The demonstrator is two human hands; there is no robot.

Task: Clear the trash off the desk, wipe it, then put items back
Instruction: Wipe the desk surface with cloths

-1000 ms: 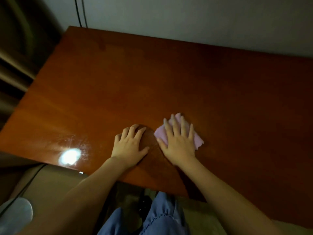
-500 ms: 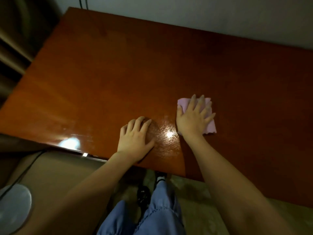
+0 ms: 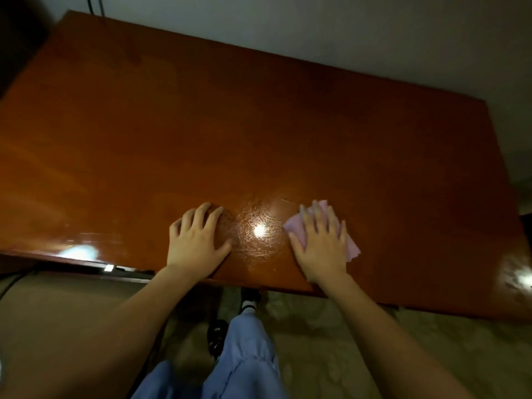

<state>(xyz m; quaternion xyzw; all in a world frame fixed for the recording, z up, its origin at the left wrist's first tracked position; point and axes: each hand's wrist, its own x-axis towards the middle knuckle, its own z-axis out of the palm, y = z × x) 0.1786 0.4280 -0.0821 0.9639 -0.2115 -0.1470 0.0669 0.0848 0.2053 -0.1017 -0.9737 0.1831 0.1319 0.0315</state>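
A glossy brown wooden desk (image 3: 259, 125) fills most of the view. A small pink cloth (image 3: 299, 230) lies flat on it near the front edge. My right hand (image 3: 321, 249) presses down on the cloth with straight, spread fingers, covering most of it. My left hand (image 3: 197, 243) rests palm down on the bare wood to the left of the cloth, fingers slightly bent. Between the two hands a bright lamp glare (image 3: 259, 230) shows fine swirl marks in the finish.
A pale wall (image 3: 316, 27) runs behind the desk, with two dark cables (image 3: 93, 2) at the back left corner. Below the front edge are my blue trousers (image 3: 241, 358), a dark shoe (image 3: 216, 334) and patterned floor (image 3: 331, 355).
My right hand has slid the pink cloth over the front part of the desk, first away to the right, then back toward the edge. My left hand stayed planted. The camera shifted.
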